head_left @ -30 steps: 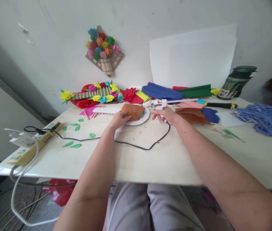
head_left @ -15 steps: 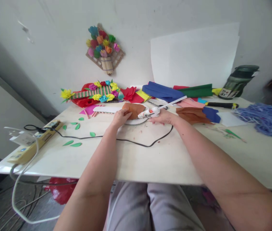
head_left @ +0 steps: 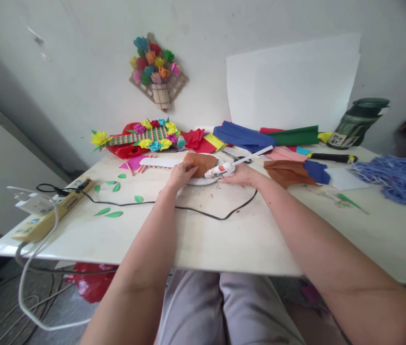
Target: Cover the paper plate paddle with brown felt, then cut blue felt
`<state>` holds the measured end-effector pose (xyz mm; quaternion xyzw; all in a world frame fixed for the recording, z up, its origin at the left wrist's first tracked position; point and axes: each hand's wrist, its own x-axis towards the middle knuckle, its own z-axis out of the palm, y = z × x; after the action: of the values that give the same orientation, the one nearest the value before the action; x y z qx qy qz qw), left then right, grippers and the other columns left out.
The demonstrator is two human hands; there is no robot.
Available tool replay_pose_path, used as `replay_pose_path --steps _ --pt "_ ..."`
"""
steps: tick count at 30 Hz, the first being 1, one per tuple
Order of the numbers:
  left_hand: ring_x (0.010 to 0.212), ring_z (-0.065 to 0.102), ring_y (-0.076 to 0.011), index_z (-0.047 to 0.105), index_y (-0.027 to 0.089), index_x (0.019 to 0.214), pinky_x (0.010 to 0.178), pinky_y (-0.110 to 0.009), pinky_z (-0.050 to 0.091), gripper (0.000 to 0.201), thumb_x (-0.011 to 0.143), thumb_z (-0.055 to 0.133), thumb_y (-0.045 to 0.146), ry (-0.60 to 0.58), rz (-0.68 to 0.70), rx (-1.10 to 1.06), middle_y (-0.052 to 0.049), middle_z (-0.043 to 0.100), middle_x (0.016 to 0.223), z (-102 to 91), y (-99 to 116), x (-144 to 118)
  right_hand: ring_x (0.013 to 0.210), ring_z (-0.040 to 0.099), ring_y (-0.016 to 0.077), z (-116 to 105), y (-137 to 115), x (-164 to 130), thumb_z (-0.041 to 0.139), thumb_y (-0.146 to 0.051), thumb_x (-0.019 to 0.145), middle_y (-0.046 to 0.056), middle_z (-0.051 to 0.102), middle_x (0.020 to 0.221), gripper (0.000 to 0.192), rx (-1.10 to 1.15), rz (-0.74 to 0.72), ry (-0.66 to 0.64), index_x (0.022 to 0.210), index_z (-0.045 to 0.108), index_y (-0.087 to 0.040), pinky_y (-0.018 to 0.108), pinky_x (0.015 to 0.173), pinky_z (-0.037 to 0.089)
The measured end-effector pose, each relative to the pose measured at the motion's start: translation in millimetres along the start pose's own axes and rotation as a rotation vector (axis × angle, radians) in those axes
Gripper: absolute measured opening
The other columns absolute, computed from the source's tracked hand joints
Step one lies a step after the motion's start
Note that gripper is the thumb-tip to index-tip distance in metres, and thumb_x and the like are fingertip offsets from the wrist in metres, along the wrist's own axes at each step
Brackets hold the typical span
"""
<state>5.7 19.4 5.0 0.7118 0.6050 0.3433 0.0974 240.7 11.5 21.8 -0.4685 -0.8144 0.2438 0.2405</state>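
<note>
My left hand (head_left: pixel 180 173) presses on a folded brown paper piece (head_left: pixel 200 163) that lies on a white round disc (head_left: pixel 203 181). My right hand (head_left: pixel 242 176) grips a white glue gun (head_left: pixel 226 167), tilted low with its nozzle pointing left at the brown paper's right edge. A clear glue stick (head_left: pixel 256 154) juts out of the gun's back toward the upper right. The gun's black cord (head_left: pixel 203 213) loops across the table to a yellow power strip (head_left: pixel 45 213) at the left edge.
Green paper leaves (head_left: pixel 111 211) lie scattered at the left. A paper-flower craft (head_left: pixel 141 136) and coloured sheets (head_left: pixel 242 136) line the back. Brown paper (head_left: pixel 284 171), a black-handled tool (head_left: pixel 332 157), a dark bottle (head_left: pixel 363 120) and blue yarn (head_left: pixel 400 179) sit to the right.
My right hand has tipped the glue gun down and to the left, bringing its nozzle to the brown paper. My left hand has slid slightly onto the paper's near edge.
</note>
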Motion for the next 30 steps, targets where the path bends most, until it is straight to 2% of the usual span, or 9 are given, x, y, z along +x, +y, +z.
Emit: replay_pose_path --steps 7,14,17,20,24,30 --pt "0.060 0.046 -0.0139 0.053 0.019 0.064 0.057 -0.025 0.030 0.023 0.077 0.054 0.037 0.009 0.043 0.024 0.001 0.049 0.057 -0.3 0 0 0.066 0.061 0.0159 -2 -11 -4 0.070 -0.034 0.066 0.001 0.066 0.073 0.022 -0.145 -0.009 0.026 0.081 0.068 -0.018 0.025 0.059 0.049" --pt "0.058 0.042 -0.0121 0.047 0.019 0.061 0.055 -0.025 0.028 0.024 0.076 0.054 0.035 0.003 0.030 -0.015 0.002 0.045 0.056 -0.1 1 -2 0.084 0.064 0.0213 -1 -10 -2 0.070 -0.036 0.066 0.003 0.069 0.091 0.030 -0.200 -0.042 0.053 0.091 0.069 -0.020 0.030 0.073 0.050" --pt "0.057 0.042 -0.0114 0.045 0.018 0.059 0.055 -0.024 0.028 0.025 0.076 0.055 0.035 0.004 0.036 -0.043 0.002 0.046 0.057 -0.6 2 -2 0.084 0.064 0.0219 -2 -9 -2 0.070 -0.037 0.066 0.004 0.069 0.092 0.031 -0.211 -0.056 0.047 0.092 0.069 -0.020 0.030 0.073 0.050" --pt "0.056 0.041 -0.0112 0.045 0.018 0.058 0.054 -0.025 0.028 0.027 0.076 0.055 0.035 -0.003 0.030 -0.035 0.003 0.045 0.056 -1.9 3 -3 0.069 0.064 0.0188 -3 -8 -2 0.069 -0.039 0.067 0.003 0.068 0.081 0.029 -0.215 -0.023 0.013 0.088 0.068 -0.019 0.028 0.062 0.051" --pt "0.055 0.042 -0.0115 0.050 0.018 0.060 0.054 -0.025 0.029 0.024 0.075 0.056 0.036 -0.015 0.008 -0.034 0.002 0.046 0.055 -3.8 3 -4 0.044 0.054 0.0122 -4 -5 -3 0.067 -0.045 0.067 0.001 0.065 0.069 0.032 -0.144 0.062 -0.048 0.085 0.066 -0.018 0.024 0.040 0.044" --pt "0.055 0.045 -0.0125 0.057 0.017 0.068 0.053 -0.025 0.031 0.023 0.074 0.058 0.039 -0.051 -0.004 -0.058 0.001 0.050 0.057 -5.2 0 -3 0.042 0.050 0.0092 -11 0 -4 0.070 -0.036 0.065 0.000 0.059 0.060 0.027 0.025 0.143 -0.101 0.081 0.064 -0.016 0.019 0.033 0.039"
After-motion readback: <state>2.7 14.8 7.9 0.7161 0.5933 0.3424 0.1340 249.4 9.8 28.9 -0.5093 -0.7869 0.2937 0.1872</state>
